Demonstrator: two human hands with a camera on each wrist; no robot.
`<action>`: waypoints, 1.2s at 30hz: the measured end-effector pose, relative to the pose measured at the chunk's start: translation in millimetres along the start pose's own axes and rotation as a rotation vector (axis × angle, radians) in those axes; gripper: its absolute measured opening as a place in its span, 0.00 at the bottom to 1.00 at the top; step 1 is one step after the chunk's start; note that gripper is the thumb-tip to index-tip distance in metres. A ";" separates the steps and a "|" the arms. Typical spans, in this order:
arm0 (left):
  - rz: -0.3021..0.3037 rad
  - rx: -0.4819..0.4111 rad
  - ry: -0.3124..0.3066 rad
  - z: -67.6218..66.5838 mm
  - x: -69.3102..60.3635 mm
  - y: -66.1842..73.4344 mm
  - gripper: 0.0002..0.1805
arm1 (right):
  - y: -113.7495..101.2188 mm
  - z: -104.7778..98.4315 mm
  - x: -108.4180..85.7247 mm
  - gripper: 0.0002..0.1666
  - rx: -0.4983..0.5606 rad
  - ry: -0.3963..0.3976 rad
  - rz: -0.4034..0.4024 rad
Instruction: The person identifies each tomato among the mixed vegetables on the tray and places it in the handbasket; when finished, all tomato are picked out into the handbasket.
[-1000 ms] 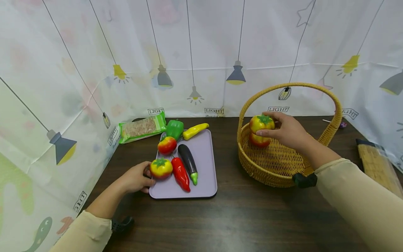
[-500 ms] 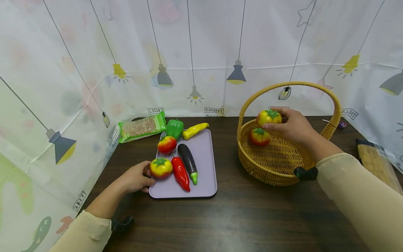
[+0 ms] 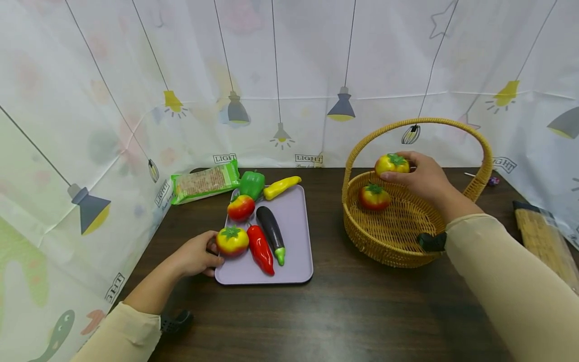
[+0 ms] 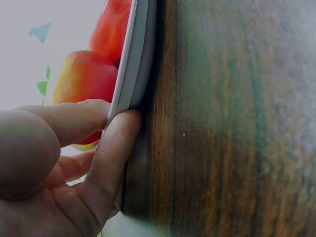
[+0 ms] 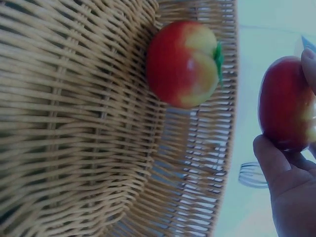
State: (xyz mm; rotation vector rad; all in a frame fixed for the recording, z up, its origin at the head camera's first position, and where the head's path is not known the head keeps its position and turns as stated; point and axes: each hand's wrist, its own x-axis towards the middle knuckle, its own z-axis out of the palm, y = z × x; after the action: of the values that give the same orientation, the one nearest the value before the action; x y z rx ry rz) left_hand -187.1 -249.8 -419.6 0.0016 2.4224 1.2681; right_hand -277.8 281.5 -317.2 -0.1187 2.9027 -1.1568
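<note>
My right hand (image 3: 427, 178) grips a yellow-red tomato (image 3: 392, 164) with a green top above the back of the wicker basket (image 3: 389, 254). In the right wrist view, fingers and thumb hold that tomato (image 5: 286, 103) outside the rim, while another tomato (image 5: 183, 64) lies in the basket. At the tray's left edge, my left hand (image 3: 196, 255) pinches the rim, beside a yellow-red tomato (image 3: 232, 242). The left wrist view shows thumb and finger on the tray rim (image 4: 129, 64). On the purple tray (image 3: 294, 251) lie a red pepper (image 3: 260, 250), an eggplant (image 3: 270, 229) and a red tomato (image 3: 240, 207).
A green pepper (image 3: 251, 185) and a yellow pepper (image 3: 282, 187) sit at the tray's back edge. Behind it at left lies a green-edged packet (image 3: 205, 182). The basket's tall handle (image 3: 418, 120) arches over it. A wrapped tan item (image 3: 545, 241) is at the far right.
My right hand has lifted the tomato off the one in the basket and moved it right and slightly up. My left hand has stayed at the tray's edge.
</note>
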 end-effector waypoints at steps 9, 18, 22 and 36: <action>0.013 -0.011 -0.015 0.2 -2.7 1.4 0.38 | 19.1 4.6 4.7 0.60 -0.035 0.046 0.027; -0.002 -0.012 -0.006 -0.5 0.4 0.4 0.38 | 30.1 6.6 3.6 0.59 -0.027 0.063 0.077; 0.003 -0.016 -0.010 -0.6 0.2 -0.1 0.38 | 31.7 6.6 3.1 0.57 -0.042 0.049 0.088; 0.008 -0.018 -0.014 0.1 -1.7 -0.2 0.38 | 45.8 5.3 7.1 0.65 -0.089 -0.080 0.215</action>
State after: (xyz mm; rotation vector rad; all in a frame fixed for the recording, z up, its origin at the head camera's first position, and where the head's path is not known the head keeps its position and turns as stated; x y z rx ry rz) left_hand -185.5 -250.1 -419.2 0.0151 2.4014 1.2895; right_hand -287.7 310.5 -352.4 0.1401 2.8115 -0.9670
